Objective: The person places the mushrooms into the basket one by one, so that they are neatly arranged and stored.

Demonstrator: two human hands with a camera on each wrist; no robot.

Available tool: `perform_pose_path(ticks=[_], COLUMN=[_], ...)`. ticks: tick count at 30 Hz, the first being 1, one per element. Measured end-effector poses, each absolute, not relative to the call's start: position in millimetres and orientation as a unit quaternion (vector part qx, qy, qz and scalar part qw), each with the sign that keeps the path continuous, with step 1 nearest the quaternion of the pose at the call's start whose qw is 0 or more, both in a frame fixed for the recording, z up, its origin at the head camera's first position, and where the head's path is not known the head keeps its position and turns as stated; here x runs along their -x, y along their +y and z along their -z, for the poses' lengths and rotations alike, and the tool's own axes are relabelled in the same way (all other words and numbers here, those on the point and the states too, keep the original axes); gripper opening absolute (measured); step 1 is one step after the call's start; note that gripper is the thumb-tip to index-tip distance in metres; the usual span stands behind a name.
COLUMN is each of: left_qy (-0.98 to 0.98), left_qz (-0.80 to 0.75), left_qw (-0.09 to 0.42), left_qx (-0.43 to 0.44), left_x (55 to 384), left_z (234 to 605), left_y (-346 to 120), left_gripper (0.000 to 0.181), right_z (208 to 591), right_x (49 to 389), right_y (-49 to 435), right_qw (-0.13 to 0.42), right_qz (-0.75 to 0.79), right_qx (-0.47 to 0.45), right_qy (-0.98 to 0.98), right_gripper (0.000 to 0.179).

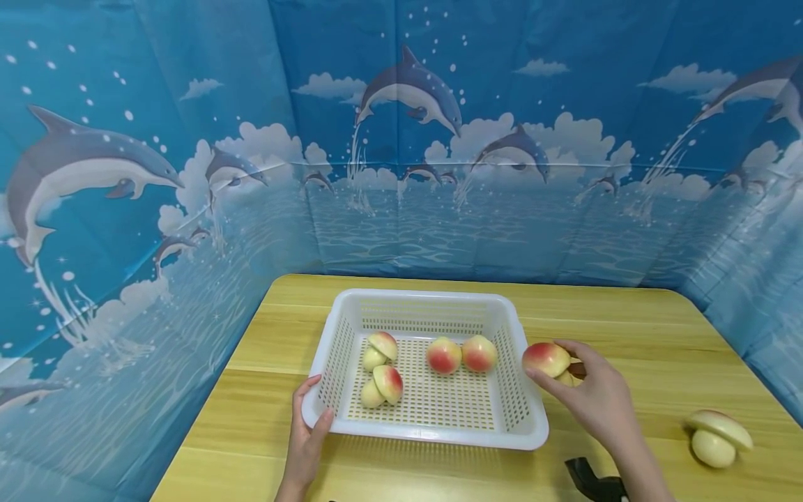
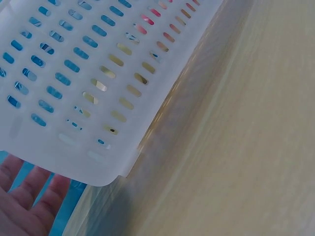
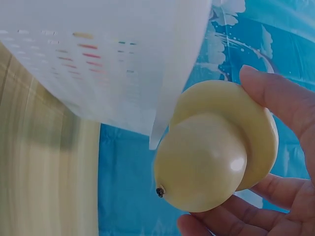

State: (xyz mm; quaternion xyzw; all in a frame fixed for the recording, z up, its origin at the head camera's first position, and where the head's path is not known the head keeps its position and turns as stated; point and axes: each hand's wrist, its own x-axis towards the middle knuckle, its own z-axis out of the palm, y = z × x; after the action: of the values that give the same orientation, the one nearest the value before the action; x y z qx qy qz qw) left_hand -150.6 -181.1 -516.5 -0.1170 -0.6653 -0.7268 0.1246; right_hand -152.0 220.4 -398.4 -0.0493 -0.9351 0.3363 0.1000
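A white plastic basket [image 1: 433,435] with slotted walls holds several mushroom-shaped pieces. Two of them, a tilted mushroom [image 1: 385,383] and another [image 1: 384,347], lie at its left; two red-topped ones [image 1: 444,356] [image 1: 479,353] lie side by side farther right. My left hand [image 1: 304,432] holds the basket's near left corner, thumb at the front and fingers along the left side. Just outside the right rim, my right hand [image 1: 592,394] grips another mushroom [image 3: 202,157], its pale rounded stem and dark tip showing in the right wrist view.
One more mushroom [image 1: 715,439] lies on the wooden table [image 1: 627,328] at the right. A black curved object [image 1: 596,481] shows beside the right forearm. Behind the table hangs a blue dolphin-print curtain [image 1: 408,230].
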Motion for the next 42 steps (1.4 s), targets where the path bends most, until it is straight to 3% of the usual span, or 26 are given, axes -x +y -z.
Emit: perform_pose_path(ticks=[11, 20, 42], left_qy=[-0.661, -0.662, -0.666], left_qz=[0.728, 0.729, 0.726], left_qw=[0.127, 0.123, 0.124], left_qx=[0.127, 0.122, 0.12], left_x=[151.0, 151.3, 151.6], left_z=[516.7, 516.1, 518.3], left_y=[-181.0, -180.6, -180.5], left_gripper=[0.051, 0.05, 0.05], right_z=[390.3, 385.6, 370.1], right_x=[157.2, 161.4, 168.6], right_y=[208.0, 202.9, 178.8], right_qw=[0.101, 0.14, 0.129], right_qz=[-0.323, -0.309, -0.287], right_qx=[0.017, -0.028, -0.118], right_qy=[-0.941, -0.94, -0.942], right_gripper=[0.085, 0.08, 0.07])
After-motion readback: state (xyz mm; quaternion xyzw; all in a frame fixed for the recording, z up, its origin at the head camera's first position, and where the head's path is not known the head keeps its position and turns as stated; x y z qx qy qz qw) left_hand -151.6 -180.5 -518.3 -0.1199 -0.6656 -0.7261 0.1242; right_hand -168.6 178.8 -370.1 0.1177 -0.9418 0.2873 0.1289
